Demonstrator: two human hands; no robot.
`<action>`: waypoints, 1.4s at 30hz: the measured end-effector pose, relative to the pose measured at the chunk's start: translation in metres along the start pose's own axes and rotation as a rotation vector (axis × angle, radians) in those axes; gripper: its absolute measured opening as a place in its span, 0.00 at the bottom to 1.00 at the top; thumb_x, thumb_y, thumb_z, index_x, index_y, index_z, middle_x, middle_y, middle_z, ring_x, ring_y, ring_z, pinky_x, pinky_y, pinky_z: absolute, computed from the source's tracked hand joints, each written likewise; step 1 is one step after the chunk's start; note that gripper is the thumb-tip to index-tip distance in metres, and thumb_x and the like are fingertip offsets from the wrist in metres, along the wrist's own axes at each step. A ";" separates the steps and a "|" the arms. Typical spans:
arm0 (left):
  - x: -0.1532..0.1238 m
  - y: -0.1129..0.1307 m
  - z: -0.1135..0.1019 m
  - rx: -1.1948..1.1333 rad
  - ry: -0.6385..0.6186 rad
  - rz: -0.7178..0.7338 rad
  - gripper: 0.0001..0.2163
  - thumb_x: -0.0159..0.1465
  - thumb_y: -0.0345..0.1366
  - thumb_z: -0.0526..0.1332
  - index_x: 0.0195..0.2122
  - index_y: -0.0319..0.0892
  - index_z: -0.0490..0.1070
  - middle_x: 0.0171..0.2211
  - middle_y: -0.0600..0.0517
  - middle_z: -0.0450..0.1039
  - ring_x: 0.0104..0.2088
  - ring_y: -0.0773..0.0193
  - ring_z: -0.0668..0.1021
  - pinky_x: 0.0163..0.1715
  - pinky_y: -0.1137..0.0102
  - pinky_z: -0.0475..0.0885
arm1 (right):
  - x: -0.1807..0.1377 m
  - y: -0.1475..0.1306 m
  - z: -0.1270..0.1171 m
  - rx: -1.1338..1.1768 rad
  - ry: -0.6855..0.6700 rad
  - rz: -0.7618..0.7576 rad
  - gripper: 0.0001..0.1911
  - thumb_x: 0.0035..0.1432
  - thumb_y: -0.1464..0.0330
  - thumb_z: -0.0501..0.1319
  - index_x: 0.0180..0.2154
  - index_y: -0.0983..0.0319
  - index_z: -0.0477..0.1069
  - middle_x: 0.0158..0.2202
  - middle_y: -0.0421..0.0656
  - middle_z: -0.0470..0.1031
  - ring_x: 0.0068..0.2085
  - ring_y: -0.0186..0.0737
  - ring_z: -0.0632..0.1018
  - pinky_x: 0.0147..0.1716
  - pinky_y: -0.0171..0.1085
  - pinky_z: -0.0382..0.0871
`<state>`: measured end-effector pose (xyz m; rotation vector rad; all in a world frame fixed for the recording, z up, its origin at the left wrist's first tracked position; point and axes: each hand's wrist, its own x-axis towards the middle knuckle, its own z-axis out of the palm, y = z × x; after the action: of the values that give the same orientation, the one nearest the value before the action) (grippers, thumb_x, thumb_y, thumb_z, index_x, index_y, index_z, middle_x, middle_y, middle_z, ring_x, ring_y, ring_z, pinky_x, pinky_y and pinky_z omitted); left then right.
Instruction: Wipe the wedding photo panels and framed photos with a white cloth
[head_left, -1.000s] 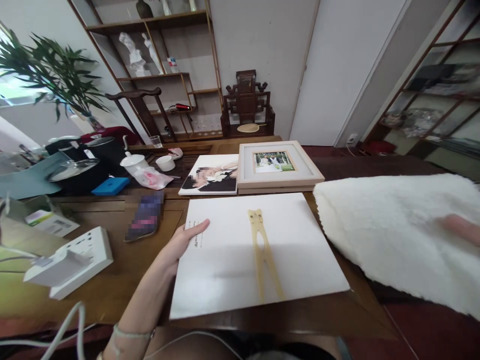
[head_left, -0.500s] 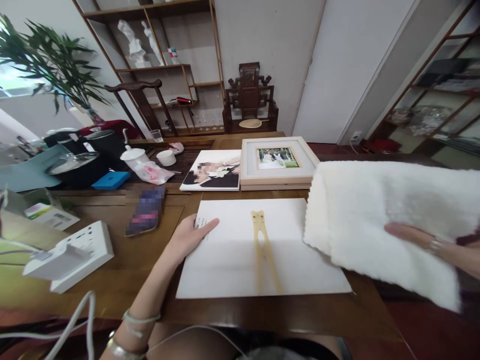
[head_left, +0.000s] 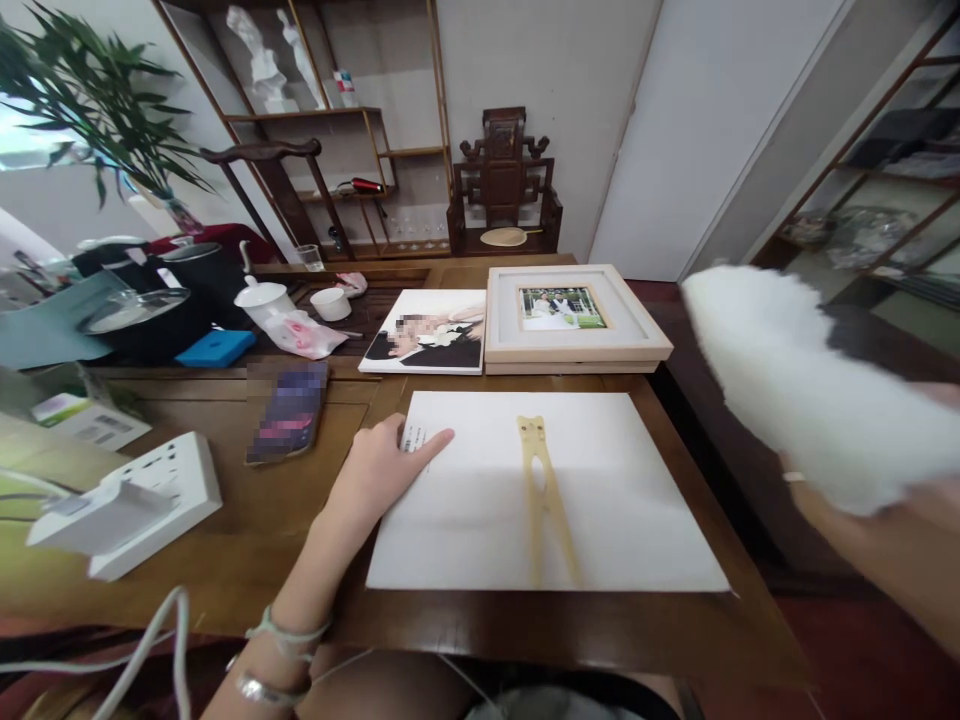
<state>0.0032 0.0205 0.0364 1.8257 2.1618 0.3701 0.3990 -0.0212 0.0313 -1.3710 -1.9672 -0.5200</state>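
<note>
A white rectangular panel [head_left: 465,510] lies flat on the wooden table, with a small printed label by its left edge. On it is a pale yellow forked piece [head_left: 533,455] with two dark dots at its ear-shaped top. My left hand [head_left: 384,462] grips the panel's left edge, thumb across the top and fingers curled at the side. Off to the right, above and beyond the table edge, my right hand [head_left: 825,505] holds a fluffy white cloth [head_left: 795,370]. Both are smeared by motion, and the cloth hides most of the fingers.
Behind the panel sit a photo print [head_left: 427,335] and a framed photo [head_left: 577,352]. Leftward are a phone [head_left: 291,412], a white power strip [head_left: 169,495] with cables, a blue box [head_left: 216,347], a white teapot [head_left: 264,300] and a cup [head_left: 330,304].
The cloth has swung away from the panel's right corner and bunched up, moving right with my right hand. My left hand stays on the panel's edge. The view has shifted slightly.
</note>
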 end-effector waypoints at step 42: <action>-0.023 -0.027 0.027 -0.216 0.011 0.453 0.21 0.68 0.39 0.48 0.60 0.42 0.61 0.64 0.47 0.59 0.67 0.57 0.54 0.64 0.55 0.52 | 0.013 -0.053 0.060 0.341 -0.121 -0.340 0.16 0.44 0.84 0.52 0.30 0.61 0.69 0.64 0.51 0.58 0.60 0.60 0.64 0.54 0.61 0.64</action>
<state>-0.0075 -0.0064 0.0026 2.1704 1.6199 0.6804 0.3288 0.0074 0.0018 -0.8813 -2.2779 -0.2377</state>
